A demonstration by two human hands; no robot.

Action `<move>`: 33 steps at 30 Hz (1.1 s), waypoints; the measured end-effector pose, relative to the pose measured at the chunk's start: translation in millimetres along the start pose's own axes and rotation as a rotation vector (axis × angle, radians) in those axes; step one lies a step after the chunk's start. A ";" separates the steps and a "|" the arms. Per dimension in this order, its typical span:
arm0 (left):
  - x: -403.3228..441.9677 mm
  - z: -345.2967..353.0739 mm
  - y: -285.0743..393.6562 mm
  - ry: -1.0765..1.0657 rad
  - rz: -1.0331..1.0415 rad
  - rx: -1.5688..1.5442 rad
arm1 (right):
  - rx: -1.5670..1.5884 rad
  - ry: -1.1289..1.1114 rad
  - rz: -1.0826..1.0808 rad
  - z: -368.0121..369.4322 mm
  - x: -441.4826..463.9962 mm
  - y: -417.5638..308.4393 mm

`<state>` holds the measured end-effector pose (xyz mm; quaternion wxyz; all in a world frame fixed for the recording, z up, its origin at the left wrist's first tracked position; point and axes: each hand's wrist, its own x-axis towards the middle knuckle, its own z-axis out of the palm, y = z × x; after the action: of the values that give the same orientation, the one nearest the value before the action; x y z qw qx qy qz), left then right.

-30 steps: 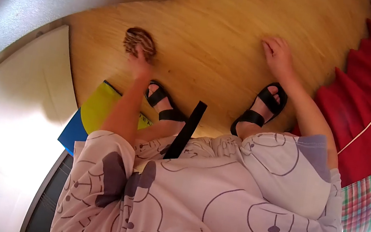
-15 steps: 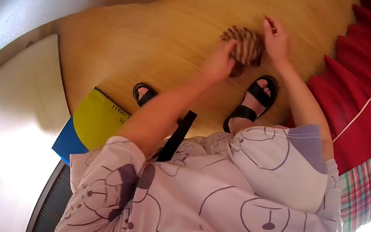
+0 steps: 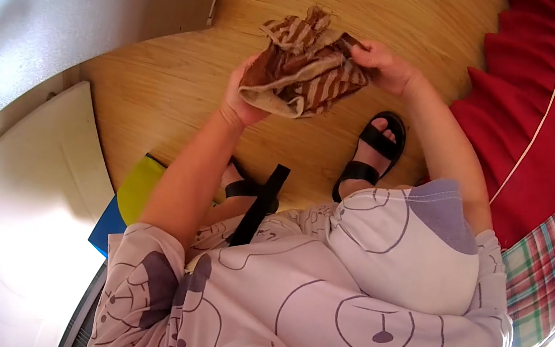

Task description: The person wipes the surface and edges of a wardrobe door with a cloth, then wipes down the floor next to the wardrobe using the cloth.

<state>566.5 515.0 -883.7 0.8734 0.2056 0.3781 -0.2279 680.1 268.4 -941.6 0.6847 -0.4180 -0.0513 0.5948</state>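
Note:
A crumpled cloth (image 3: 311,77) with brown and beige stripes and frayed edges is stretched between my two hands above the floor. My left hand (image 3: 240,98) grips its lower left side, the fingers partly hidden behind the fabric. At the upper right corner, my right hand (image 3: 387,67) pinches the cloth between thumb and fingers. A pale folded edge of the cloth faces me.
Wooden flooring (image 3: 161,82) lies under my black sandals (image 3: 376,145). On the right hangs a red ruffled bed cover (image 3: 521,103) beside plaid fabric (image 3: 546,267). White panels (image 3: 22,184) stand at left, near a yellow-and-blue flat item (image 3: 137,188).
The cloth has moved left and spread wider. My right hand, apart from it or barely at its edge before, now grips a corner. My left hand has shifted left.

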 end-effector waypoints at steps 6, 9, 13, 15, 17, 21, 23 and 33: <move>14.3 -61.0 34.0 -0.098 0.287 0.676 | 0.005 0.282 -0.270 -0.7 -1.2 -30.2; 8.6 -33.9 54.8 -0.398 0.104 -0.014 | 0.076 0.242 -0.365 -8.3 -3.9 -44.3; -1.6 -10.8 61.5 -0.158 0.209 0.045 | 0.176 0.310 -0.412 -26.5 -5.1 -47.0; 2.8 -6.7 57.3 -0.155 0.187 0.053 | 0.187 0.335 -0.408 -16.8 -7.6 -56.4; 14.4 -0.7 45.1 0.293 0.239 0.584 | 0.298 0.299 -0.373 2.4 -8.7 -64.6; 20.1 44.5 21.2 0.327 0.566 1.121 | -0.174 0.244 -0.241 35.9 -7.7 -75.5; 29.8 62.1 23.6 0.119 0.963 1.558 | -0.226 0.196 -0.236 45.5 -6.0 -77.6; 15.9 101.1 82.6 0.196 1.046 1.839 | -0.880 0.500 -0.217 42.6 -48.3 -151.2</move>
<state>679.3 524.4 -816.6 0.3371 0.9414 -0.0062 -0.0049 758.8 257.4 -797.7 0.4929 -0.7883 -0.1745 0.3245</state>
